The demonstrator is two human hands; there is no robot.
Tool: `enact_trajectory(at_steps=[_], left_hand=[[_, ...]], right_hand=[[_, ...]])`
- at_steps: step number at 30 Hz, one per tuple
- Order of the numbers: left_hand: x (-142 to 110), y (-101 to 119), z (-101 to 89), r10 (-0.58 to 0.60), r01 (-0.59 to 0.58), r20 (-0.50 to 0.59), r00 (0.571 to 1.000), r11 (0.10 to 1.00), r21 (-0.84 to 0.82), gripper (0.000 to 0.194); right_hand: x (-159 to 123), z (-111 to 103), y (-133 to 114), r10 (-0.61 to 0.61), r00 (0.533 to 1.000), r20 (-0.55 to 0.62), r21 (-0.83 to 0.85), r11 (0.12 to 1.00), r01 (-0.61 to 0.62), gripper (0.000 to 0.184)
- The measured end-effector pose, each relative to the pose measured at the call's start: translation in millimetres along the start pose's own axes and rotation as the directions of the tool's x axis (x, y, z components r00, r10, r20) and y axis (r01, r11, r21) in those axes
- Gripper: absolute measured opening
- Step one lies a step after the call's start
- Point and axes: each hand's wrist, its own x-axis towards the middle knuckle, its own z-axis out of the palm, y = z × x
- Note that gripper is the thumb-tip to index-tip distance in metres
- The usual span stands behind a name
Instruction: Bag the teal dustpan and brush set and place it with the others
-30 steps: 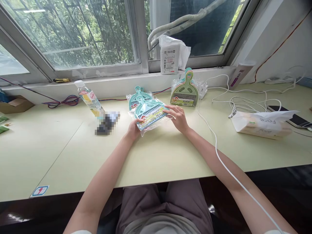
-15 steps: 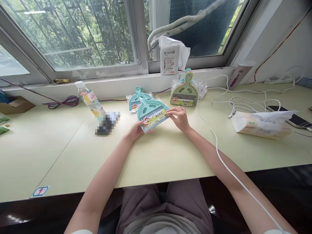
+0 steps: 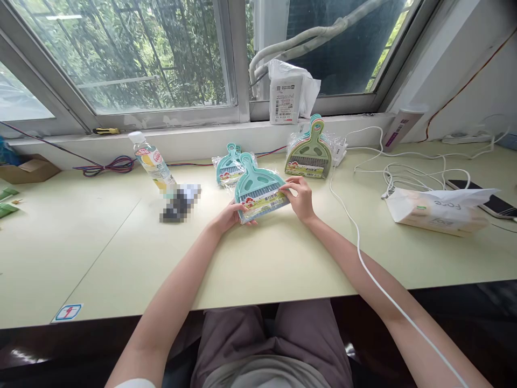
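I hold a teal mini dustpan-and-brush set (image 3: 258, 188) in its clear wrapper, tilted up off the pale green desk (image 3: 121, 242). My left hand (image 3: 231, 215) grips its lower left corner. My right hand (image 3: 299, 196) pinches its right edge. Just behind lies another teal set (image 3: 226, 168) flat on the desk. A stack of green and teal sets (image 3: 310, 153) leans near the window sill at the back right.
A drink bottle (image 3: 152, 161) lies tilted at left beside a blurred object (image 3: 177, 203). A tissue pack (image 3: 436, 210), white cables (image 3: 404, 167) and a phone (image 3: 488, 202) fill the right side. A white package (image 3: 287, 97) stands on the sill. A cardboard box (image 3: 24, 170) sits far left.
The teal set has been lifted from lying on the desk to tilted upright between both hands. The view has shifted slightly.
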Motion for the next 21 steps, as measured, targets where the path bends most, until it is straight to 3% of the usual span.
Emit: enact_trajectory(at_steps=[5,8,14,18,21], left_hand=[[-1,-1,-0.2,0.019,-0.019,0.008,1.0,1.0,0.01,0.065],[0,0,-0.2,0.001,-0.002,-0.017,1.0,1.0,-0.015,0.061],[2,2,0.0,0.015,-0.036,-0.198,0.98,0.994,-0.099,0.058],[1,3,0.4,0.016,-0.039,-0.193,0.981,0.993,-0.115,0.055],[0,4,2.0,0.011,-0.027,-0.149,0.989,0.994,-0.108,0.055]], right_hand=[[1,2,0,0.102,0.991,0.087,0.064,0.992,-0.108,0.025],[0,2,-2,0.127,0.986,0.11,0.125,0.982,-0.14,0.04],[4,-6,0,0.068,0.932,0.357,0.212,0.965,-0.152,0.075],[8,-11,-2,0.039,0.912,0.409,0.27,0.949,-0.162,0.069],[8,-10,-4,0.089,0.919,0.384,0.299,0.93,-0.215,0.051]])
